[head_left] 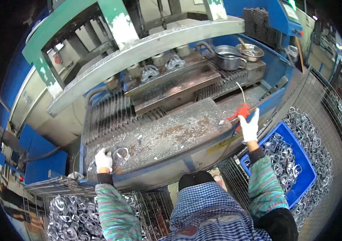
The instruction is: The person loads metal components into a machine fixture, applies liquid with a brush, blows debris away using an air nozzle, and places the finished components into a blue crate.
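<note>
My left hand (104, 160), in a white glove, is at the left front of the machine's worn metal table (171, 134). Its fingers are curled beside a ring-shaped metal part (121, 154); whether they grip it is too small to tell. My right hand (249, 125), also gloved in white, is at the table's right edge, thumb and fingers apart. Just behind its fingers is a red cloth or tool (241, 111) with a thin pale rod (241, 91) rising behind it. Two more metal parts (150, 72) sit on the machine's fixture.
A green and white press frame (147, 44) spans above the fixture. Two metal pots (228, 60) stand at the back right. A blue bin (308, 180) of metal parts is at right, amid more parts. A wire cage (74, 219) of parts stands at lower left.
</note>
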Available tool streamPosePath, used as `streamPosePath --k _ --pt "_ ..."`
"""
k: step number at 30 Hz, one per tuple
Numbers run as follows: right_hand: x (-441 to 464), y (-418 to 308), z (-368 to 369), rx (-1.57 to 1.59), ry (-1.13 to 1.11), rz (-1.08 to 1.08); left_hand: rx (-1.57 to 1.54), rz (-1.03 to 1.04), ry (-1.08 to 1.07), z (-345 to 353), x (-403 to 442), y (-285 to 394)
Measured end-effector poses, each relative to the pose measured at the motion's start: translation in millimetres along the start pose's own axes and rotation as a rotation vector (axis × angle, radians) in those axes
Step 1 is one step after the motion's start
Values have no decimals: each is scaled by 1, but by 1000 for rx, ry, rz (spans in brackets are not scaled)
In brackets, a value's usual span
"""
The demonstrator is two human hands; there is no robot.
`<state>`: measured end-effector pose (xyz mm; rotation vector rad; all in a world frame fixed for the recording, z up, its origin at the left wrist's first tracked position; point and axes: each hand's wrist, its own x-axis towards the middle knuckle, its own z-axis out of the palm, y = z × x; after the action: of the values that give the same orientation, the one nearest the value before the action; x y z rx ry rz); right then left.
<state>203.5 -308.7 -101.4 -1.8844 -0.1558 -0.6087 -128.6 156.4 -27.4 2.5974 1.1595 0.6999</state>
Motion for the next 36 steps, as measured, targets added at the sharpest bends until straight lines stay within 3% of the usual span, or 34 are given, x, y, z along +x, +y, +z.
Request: streamPosePath --k 4,6,8,11,12,15,16,18,20,22,23,28,31,36 --pt "16 29 21 -178 12 69 27 49 73 -8 -8 8" --pt "16 25 25 -296 -78 289 5 73 141 -17 -19 21" --pt "14 25 25 -244 -63 214 -265 -15 151 -34 -37 46" --pt "7 8 21 -335 51 -63 -329 -27 168 -51 -60 72" --pt "10 -4 22 -324 58 -69 -359 -23 179 -54 -67 75" --pt "12 -75 13 502 -114 -61 -429 -29 216 -57 -78 81" --pt "18 -81 15 297 -141 -172 -440 -17 222 -61 -83 88" --pt "32 -112 15 295 -353 43 -464 6 222 -64 -88 96" --pt "47 -94 45 158 -290 -85 -494 30 227 -66 -93 103" --pt "51 -123 46 19 -399 48 -469 29 220 -69 -99 107" --pt "49 -131 53 -33 -361 -35 -496 20 225 -71 -102 109" --pt "20 -185 84 -54 -526 -140 -568 -31 230 -77 -111 104" --pt "-6 -223 101 -57 -757 -129 -586 -50 243 -74 -115 92" --pt "-42 -265 134 -47 -937 -202 -464 29 286 -84 -123 101"
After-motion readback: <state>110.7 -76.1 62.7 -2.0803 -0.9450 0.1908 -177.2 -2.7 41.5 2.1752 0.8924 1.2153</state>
